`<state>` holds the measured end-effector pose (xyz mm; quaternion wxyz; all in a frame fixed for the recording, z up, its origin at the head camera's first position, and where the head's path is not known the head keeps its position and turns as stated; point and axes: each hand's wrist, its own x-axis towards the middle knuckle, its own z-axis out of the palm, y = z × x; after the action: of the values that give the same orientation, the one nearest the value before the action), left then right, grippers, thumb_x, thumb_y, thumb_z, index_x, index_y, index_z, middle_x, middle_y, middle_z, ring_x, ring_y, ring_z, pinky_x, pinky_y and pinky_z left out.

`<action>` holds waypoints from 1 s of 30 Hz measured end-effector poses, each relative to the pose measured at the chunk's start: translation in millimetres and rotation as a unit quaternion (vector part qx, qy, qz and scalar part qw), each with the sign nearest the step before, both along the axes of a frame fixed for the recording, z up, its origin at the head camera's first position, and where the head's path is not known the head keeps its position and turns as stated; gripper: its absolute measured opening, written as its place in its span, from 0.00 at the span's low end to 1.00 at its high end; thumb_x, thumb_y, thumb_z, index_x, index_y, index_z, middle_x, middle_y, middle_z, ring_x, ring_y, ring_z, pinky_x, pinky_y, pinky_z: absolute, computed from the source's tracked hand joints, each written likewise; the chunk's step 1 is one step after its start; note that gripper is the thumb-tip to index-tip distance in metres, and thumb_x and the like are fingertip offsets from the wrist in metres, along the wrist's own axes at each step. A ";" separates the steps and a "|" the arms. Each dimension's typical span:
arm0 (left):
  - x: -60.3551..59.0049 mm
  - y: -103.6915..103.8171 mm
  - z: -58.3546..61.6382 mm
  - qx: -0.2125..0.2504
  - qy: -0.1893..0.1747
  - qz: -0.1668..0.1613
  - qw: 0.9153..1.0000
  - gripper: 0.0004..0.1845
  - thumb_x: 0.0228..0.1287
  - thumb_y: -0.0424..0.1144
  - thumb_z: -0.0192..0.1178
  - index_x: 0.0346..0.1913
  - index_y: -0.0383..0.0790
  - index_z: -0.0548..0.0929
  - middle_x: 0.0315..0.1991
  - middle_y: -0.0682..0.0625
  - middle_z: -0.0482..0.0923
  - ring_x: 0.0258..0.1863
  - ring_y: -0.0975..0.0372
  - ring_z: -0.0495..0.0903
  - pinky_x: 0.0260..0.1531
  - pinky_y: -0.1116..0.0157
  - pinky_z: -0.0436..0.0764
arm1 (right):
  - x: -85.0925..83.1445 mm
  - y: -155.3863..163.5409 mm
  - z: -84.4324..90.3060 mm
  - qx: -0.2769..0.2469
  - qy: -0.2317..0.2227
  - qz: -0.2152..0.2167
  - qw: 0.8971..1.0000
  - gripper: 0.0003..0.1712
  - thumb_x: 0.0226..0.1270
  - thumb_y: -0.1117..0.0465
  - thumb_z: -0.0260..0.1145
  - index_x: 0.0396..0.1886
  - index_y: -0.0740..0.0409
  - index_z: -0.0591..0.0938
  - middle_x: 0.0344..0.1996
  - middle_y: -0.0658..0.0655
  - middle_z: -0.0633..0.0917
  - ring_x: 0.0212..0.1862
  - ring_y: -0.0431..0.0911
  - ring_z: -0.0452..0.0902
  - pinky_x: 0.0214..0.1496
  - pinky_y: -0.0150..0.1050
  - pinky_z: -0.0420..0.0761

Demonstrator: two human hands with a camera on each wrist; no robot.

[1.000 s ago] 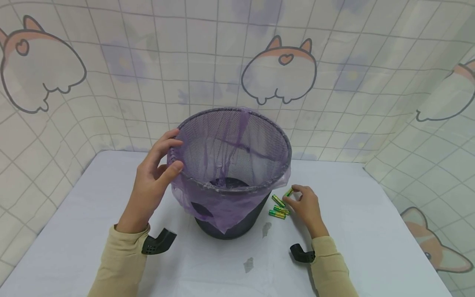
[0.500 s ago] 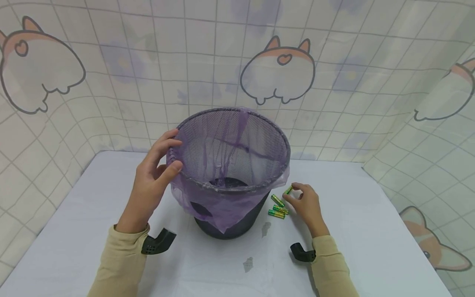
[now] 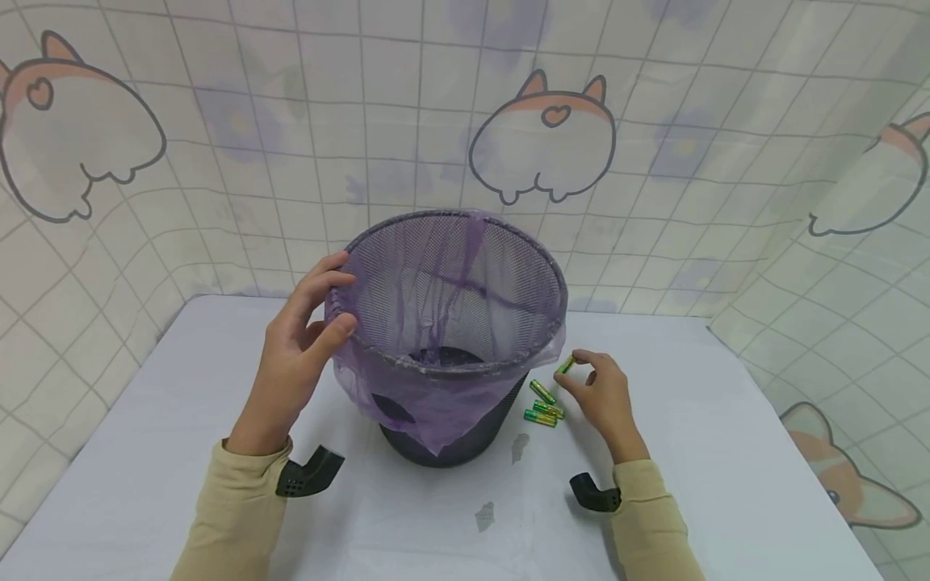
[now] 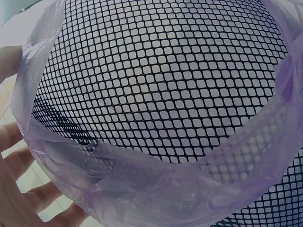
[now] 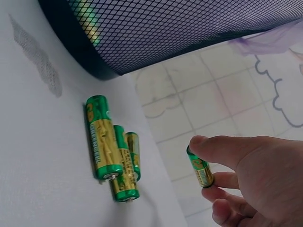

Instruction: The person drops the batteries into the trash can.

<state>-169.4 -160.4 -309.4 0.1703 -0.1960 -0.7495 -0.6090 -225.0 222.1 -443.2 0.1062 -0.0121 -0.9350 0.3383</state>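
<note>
A battery (image 3: 566, 365) is pinched in the right hand (image 3: 603, 397), lifted at frame centre-right beside the bin (image 3: 446, 323). The bin rim, lined with a purple bag (image 3: 436, 403), is gripped by the left hand (image 3: 298, 355). Three batteries (image 3: 543, 406) lie on the table (image 3: 726, 452) between bin and right hand.

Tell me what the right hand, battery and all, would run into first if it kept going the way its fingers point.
Probably the purple liner draped over the mesh bin. The right hand, pinching a battery, points toward the bin's side; depth is unclear, though no other object lies between.
</note>
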 end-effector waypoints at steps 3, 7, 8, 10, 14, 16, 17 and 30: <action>0.0 -0.2 0.0 -0.002 -0.001 0.001 1.000 0.22 0.68 0.32 0.54 0.64 0.39 0.71 0.74 0.57 0.59 0.74 0.57 0.58 0.58 0.71 0.70 | 0.7 -1.1 4.9 0.002 0.008 -0.001 1.000 0.30 0.59 0.56 0.71 0.59 0.63 0.77 0.49 0.63 0.80 0.34 0.47 0.67 0.32 0.36 0.66; 0.1 -0.3 0.0 -0.002 -0.001 0.001 1.000 0.22 0.68 0.32 0.54 0.64 0.40 0.71 0.74 0.58 0.59 0.74 0.57 0.58 0.58 0.71 0.70 | 2.5 -2.0 12.4 0.007 0.030 0.001 1.000 0.29 0.58 0.56 0.72 0.58 0.62 0.78 0.48 0.64 0.81 0.34 0.47 0.67 0.32 0.36 0.65; 0.1 -0.2 0.1 -0.002 -0.001 0.001 1.000 0.22 0.68 0.32 0.54 0.64 0.39 0.71 0.74 0.58 0.59 0.74 0.57 0.58 0.58 0.71 0.70 | 3.2 -2.2 14.3 0.009 0.037 0.002 0.999 0.29 0.57 0.56 0.72 0.58 0.62 0.78 0.47 0.63 0.81 0.34 0.47 0.67 0.33 0.36 0.65; 0.2 -0.1 0.3 -0.001 -0.001 0.001 1.000 0.22 0.68 0.32 0.54 0.64 0.39 0.71 0.74 0.58 0.59 0.74 0.57 0.58 0.58 0.70 0.70 | 4.6 -2.8 17.8 0.010 0.045 0.004 0.999 0.29 0.57 0.56 0.73 0.57 0.62 0.78 0.45 0.62 0.81 0.34 0.47 0.67 0.33 0.37 0.65; -0.2 0.2 0.0 0.003 0.001 -0.002 1.000 0.22 0.68 0.32 0.54 0.64 0.38 0.71 0.74 0.57 0.59 0.74 0.57 0.58 0.58 0.71 0.71 | 7.2 -4.2 23.1 0.008 0.054 0.007 0.998 0.29 0.57 0.57 0.73 0.58 0.62 0.78 0.45 0.61 0.80 0.35 0.48 0.67 0.34 0.37 0.65; -0.6 0.2 -0.4 0.007 0.002 -0.005 1.000 0.22 0.67 0.31 0.54 0.64 0.38 0.71 0.74 0.56 0.59 0.74 0.56 0.58 0.57 0.72 0.71 | 8.1 -4.6 24.8 0.006 0.059 0.007 0.998 0.30 0.57 0.57 0.73 0.58 0.62 0.78 0.46 0.61 0.80 0.35 0.48 0.67 0.34 0.38 0.64; -0.8 0.2 -0.6 0.008 0.002 -0.005 1.000 0.22 0.67 0.31 0.54 0.64 0.38 0.71 0.74 0.56 0.59 0.74 0.56 0.58 0.57 0.72 0.71 | 8.5 -4.8 25.5 0.006 0.062 0.008 0.998 0.30 0.57 0.57 0.73 0.58 0.62 0.78 0.46 0.61 0.80 0.35 0.48 0.68 0.34 0.38 0.64; -1.1 -0.2 -1.0 0.000 0.005 -0.001 1.000 0.22 0.68 0.31 0.54 0.64 0.39 0.71 0.74 0.56 0.59 0.74 0.56 0.58 0.58 0.73 0.71 | 12.8 -7.4 37.0 0.003 0.103 0.007 0.995 0.29 0.55 0.59 0.74 0.57 0.61 0.79 0.45 0.60 0.81 0.33 0.47 0.67 0.34 0.37 0.64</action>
<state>-170.4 -160.7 -310.4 0.1728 -0.1998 -0.7485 -0.6083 -212.2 214.7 -406.2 0.1991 0.0296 -0.9203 0.3356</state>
